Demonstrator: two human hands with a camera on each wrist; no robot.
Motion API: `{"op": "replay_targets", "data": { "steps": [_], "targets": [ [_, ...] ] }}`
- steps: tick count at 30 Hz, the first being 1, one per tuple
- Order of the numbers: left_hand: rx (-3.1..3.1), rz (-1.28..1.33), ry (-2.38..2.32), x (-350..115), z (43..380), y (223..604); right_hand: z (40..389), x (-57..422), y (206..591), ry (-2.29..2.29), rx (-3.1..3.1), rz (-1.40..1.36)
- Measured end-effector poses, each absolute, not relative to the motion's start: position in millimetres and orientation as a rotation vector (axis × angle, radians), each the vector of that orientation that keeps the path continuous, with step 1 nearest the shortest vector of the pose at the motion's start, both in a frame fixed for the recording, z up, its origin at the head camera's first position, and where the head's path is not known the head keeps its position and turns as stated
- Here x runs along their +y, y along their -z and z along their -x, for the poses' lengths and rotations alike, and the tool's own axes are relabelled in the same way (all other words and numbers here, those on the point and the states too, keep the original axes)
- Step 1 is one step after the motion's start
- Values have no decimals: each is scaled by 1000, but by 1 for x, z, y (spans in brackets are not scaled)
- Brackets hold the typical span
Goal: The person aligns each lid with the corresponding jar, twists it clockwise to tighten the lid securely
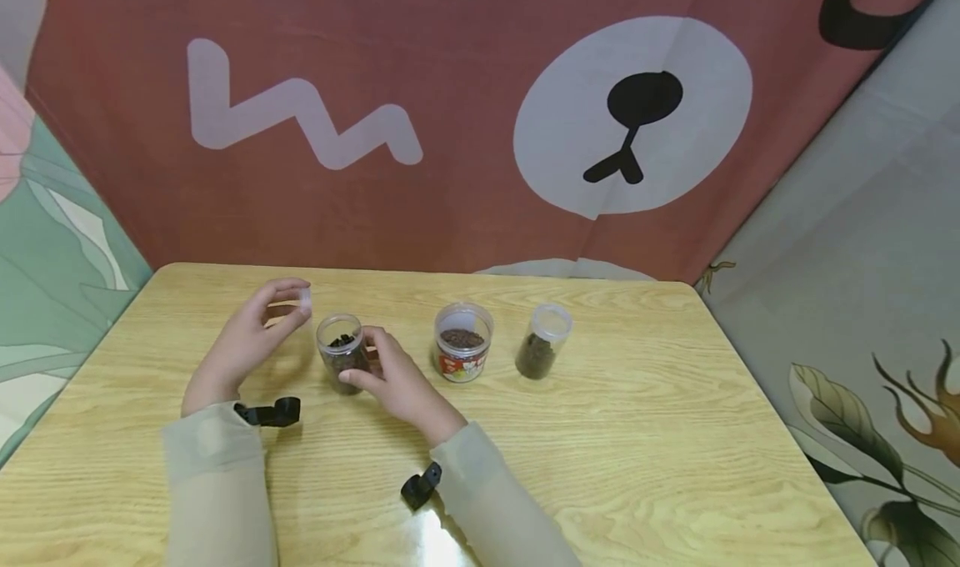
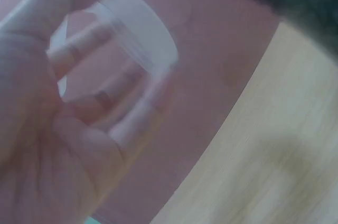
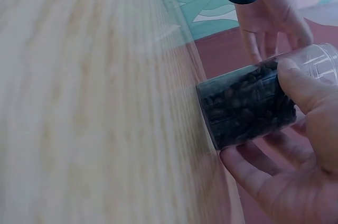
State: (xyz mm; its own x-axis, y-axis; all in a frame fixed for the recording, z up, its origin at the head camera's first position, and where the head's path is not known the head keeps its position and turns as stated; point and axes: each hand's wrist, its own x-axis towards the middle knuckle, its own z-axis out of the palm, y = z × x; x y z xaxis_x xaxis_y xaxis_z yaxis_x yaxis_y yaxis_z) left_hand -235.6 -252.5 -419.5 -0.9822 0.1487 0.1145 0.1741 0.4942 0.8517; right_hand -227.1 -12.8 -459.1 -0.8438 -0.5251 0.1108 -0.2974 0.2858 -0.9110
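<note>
A clear jar partly filled with dark bean-like pieces stands uncapped at the left of the table. My right hand grips it from the right side, thumb in front; in the right wrist view the thumb and fingers wrap the jar. Just left of the jar, my left hand is raised and pinches a translucent white lid between thumb and fingertips. Seen from the head, the lid shows nearly edge-on.
Right of the jar stand a wide clear tub with reddish-brown bits and a colourful label, and a lidded jar with dark contents. All are on the wooden table. A printed cloth hangs behind its far edge.
</note>
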Motion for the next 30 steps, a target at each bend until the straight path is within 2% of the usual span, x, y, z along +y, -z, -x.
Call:
{"op": "replay_targets", "data": {
  "steps": [6,14,20,30],
  "targets": [
    [-2467,314,1718,-253,235,420,229,-11,462,1606,2338,760],
    [-1858,526,2281,-250,233,421,230,-12,463,1608,2315,735],
    [-1626,633,2406,-249,231,422,232,-12,466,1624,2295,744],
    [-1621,700,2435,-252,233,426,236,-9,479,1689,2240,696]
  ]
}}
